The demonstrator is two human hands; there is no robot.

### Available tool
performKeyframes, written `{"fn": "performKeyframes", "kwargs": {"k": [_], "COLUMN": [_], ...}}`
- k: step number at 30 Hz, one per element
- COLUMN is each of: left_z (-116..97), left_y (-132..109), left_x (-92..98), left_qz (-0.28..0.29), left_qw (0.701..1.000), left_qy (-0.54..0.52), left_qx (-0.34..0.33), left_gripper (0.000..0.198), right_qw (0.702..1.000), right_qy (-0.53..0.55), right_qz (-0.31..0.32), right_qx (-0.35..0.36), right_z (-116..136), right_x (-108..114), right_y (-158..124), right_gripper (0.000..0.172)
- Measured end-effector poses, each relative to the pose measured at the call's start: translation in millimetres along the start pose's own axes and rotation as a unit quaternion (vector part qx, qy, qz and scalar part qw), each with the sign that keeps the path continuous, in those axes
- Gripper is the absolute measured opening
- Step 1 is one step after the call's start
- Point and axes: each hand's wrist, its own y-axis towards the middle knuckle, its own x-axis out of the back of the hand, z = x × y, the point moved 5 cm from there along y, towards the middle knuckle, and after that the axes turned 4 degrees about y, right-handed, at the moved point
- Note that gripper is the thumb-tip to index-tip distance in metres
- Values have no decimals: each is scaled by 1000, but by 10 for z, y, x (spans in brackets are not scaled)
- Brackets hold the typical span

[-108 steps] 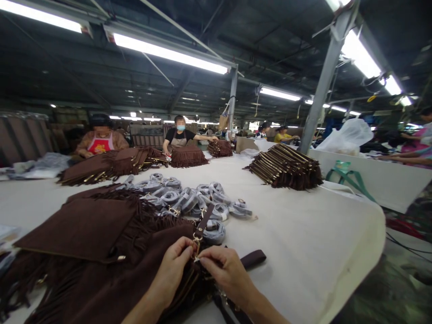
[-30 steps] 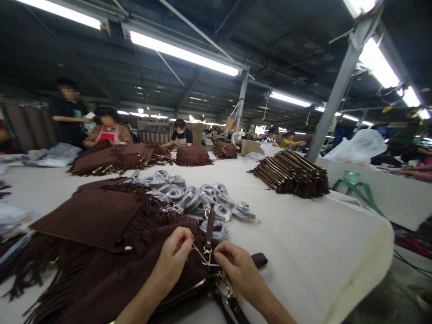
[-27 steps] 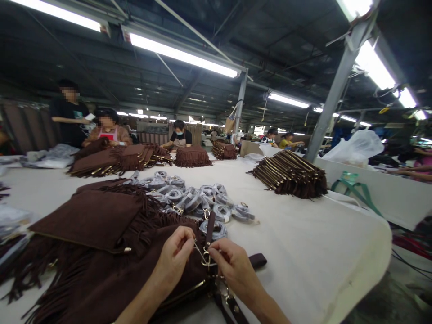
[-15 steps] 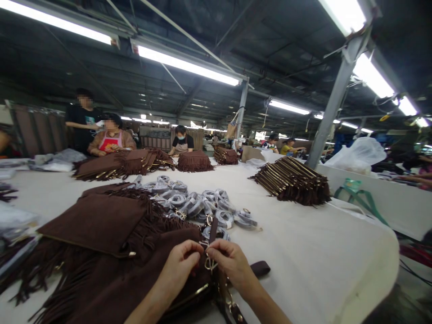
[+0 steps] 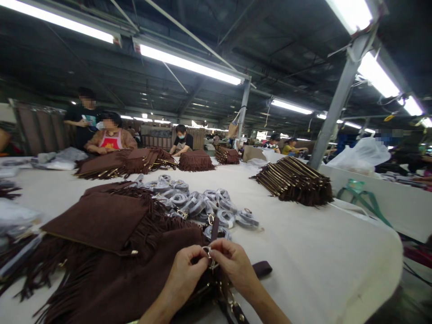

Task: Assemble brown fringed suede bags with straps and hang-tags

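Hands [image 5: 185, 272], two, both in a pinch on one metal fitting [image 5: 213, 264], near one brown strap loop [image 5: 262, 269]

Two hands [image 5: 186, 272], three co-workers opposite [image 5: 112, 137], many coiled straps [image 5: 226, 218] (too overlapped to count)

On the table [image 5: 313, 252]: bags [image 5: 97, 220] at front left; behind and rightward, strap coils [image 5: 197, 204]; beyond at right, one stack [image 5: 295, 182]; along the far side, further piles [image 5: 196, 161].
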Motion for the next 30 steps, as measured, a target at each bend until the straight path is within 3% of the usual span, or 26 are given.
{"fn": "performKeyframes", "kwargs": {"k": [6, 10, 14, 17, 19, 24, 30], "left_z": [-21, -71, -62, -30, -4, 110, 95], "left_y": [-14, -61, -59, -67, -76, -64, -57], "left_x": [0, -28, 9, 20, 17, 19, 59], "left_qz": [36, 84, 88, 93, 92, 59, 28], "left_qw": [982, 940, 895, 870, 865, 876, 898], "left_qy": [-157, -305, -418, -461, -466, -443, -404], "left_qx": [99, 127, 128, 148, 160, 183, 171], "left_gripper": [8, 4, 6, 11, 13, 18, 20], "right_qw": [992, 973, 963, 944, 949, 972, 993], "right_qy": [28, 75, 99, 163, 185, 198, 58], "right_qz": [100, 190, 216, 238, 199, -5, -55], "right_qx": [-71, -109, -128, -158, -157, -129, -89], "right_z": [-50, 16, 123, 143, 96, -137, -183], "right_x": [14, -4, 44, 39, 46, 67, 17], "right_y": [-111, -242, -316, -341, -306, -179, -164], "right_gripper": [25, 32, 25, 30, 32, 43, 42]}}
